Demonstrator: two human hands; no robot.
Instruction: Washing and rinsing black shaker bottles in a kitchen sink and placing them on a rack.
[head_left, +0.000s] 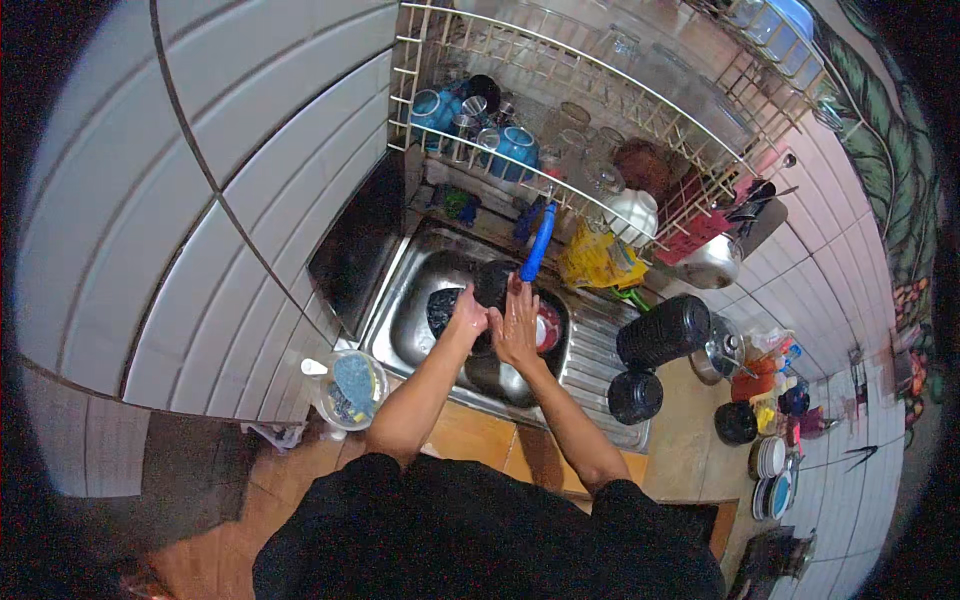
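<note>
Both my hands are over a stainless steel sink (412, 341). My left hand (470, 313) is bent at the wrist, its thumb side towards my right hand; whether it grips something is hidden. Beside it, my right hand (515, 319) is stretched flat with wet fingers pointing at the blue tap hose (538, 244); no object shows in it. Dark dishes lie in the basin, among them a black bowl (441, 311) left of my left hand. A red and white dish (549, 328) sits just right of my right hand.
A wire dish rack (555, 191) with cups, glasses and bowls hangs above the sink. On the ribbed drainboard (592, 367) are a large black container (664, 331) and a smaller black pot (634, 396). A tub with a blue sponge (354, 381) stands left of my left forearm.
</note>
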